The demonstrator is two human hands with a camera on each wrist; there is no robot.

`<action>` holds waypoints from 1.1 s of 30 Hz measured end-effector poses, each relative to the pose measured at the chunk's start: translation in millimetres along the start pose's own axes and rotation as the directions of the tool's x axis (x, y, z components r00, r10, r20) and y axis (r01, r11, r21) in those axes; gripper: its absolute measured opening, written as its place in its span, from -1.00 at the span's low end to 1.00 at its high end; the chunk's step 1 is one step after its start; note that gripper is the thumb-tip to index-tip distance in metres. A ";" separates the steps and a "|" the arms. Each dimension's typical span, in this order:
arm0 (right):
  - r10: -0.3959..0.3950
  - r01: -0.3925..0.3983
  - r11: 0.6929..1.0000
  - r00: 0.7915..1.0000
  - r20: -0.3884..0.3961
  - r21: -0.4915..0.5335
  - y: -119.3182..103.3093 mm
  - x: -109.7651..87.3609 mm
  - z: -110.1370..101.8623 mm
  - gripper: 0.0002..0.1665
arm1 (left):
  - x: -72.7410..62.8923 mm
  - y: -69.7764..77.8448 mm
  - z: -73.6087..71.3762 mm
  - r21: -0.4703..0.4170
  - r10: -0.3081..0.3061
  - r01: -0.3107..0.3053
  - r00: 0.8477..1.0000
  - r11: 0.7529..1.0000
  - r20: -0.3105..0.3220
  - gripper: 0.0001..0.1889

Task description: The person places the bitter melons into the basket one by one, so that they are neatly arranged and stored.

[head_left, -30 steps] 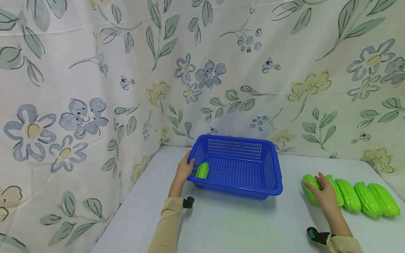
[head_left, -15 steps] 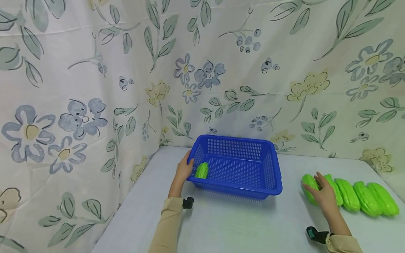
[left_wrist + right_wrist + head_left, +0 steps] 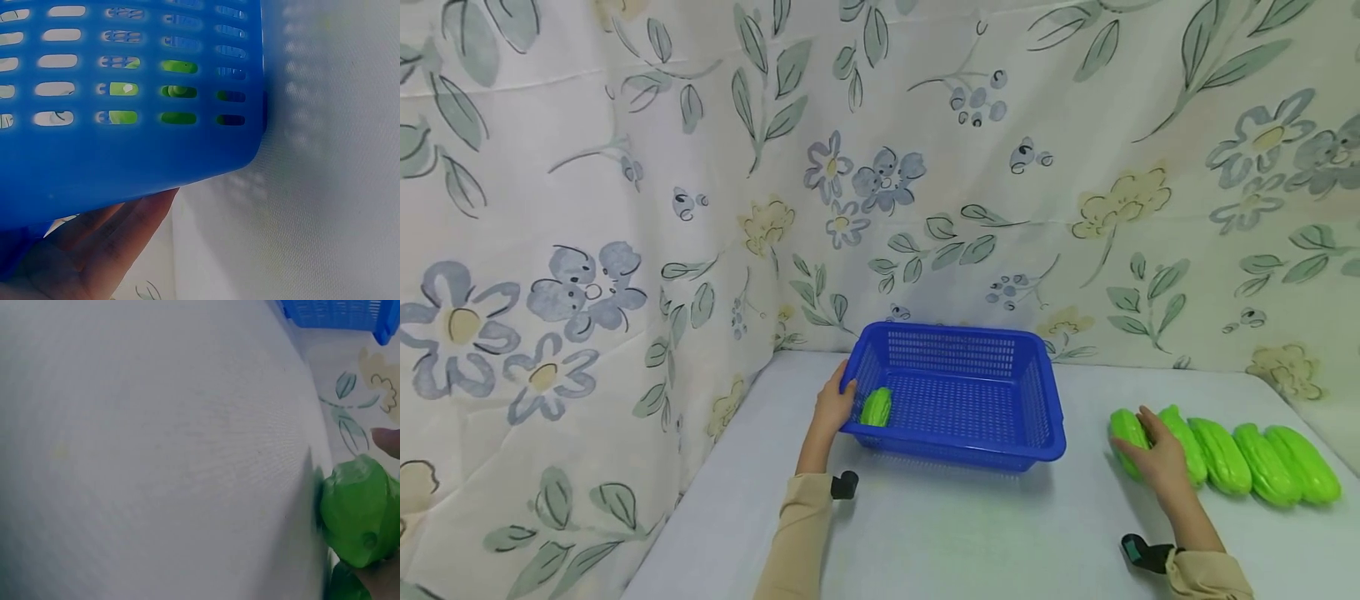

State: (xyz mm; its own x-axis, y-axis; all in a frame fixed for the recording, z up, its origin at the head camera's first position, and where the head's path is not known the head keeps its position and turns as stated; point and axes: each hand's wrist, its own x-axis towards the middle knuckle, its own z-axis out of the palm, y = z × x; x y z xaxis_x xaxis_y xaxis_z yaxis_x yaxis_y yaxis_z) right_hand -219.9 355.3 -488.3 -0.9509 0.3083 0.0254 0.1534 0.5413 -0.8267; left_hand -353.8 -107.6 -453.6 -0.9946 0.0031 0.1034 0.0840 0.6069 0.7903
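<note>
My left hand (image 3: 832, 406) grips the left rim of a blue plastic basket (image 3: 955, 442), thumb over the edge; in the left wrist view its fingers (image 3: 122, 240) lie under the rim. One green ribbed vegetable (image 3: 876, 407), glossy like plastic, lies in the basket's left end. At the right, my right hand (image 3: 1167, 460) reaches round the leftmost green ribbed vegetable (image 3: 1126, 426) of a row on the table. Its thumb is on the left side and its fingers on the right. The right wrist view shows the same vegetable (image 3: 359, 509) between thumb and fingers, partly cut off.
Several more green vegetables (image 3: 1221, 457) lie side by side to the right of my right hand. The white table (image 3: 955, 533) meets a hanging flowered cloth (image 3: 970, 183) behind and at the left. Black wrist mounts (image 3: 844, 485) jut out beside both sleeves.
The whole view has shifted slightly. My right thumb and fingers sit a little closer round the leftmost vegetable. The left hand keeps its hold on the basket.
</note>
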 end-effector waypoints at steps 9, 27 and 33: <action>0.033 -0.033 0.999 0.999 0.004 -0.017 0.4 2.1 1.0 0.01 | 0.4 1.8 -0.3 -0.002 -0.003 0.003 1.000 1.000 0.002 -0.45; 0.055 -0.055 0.998 0.998 0.006 0.028 1.4 3.3 0.1 0.00 | 0.6 2.7 -1.2 0.006 -0.016 0.016 1.000 1.000 0.009 -0.45; 0.049 -0.048 0.998 0.999 -0.005 0.045 -0.9 1.3 -0.9 -0.03 | 0.4 2.5 -1.8 0.003 -0.011 0.011 1.000 1.000 0.006 -0.45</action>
State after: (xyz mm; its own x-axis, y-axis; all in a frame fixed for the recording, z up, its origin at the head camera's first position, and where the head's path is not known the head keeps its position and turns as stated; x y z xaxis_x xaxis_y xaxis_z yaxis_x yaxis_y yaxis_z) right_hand -221.1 355.9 -487.1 -0.9409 0.3385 -0.0120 0.1872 0.4901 -0.8514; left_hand -353.9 -107.6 -450.5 -0.9958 0.0007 0.0910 0.0726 0.6094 0.7895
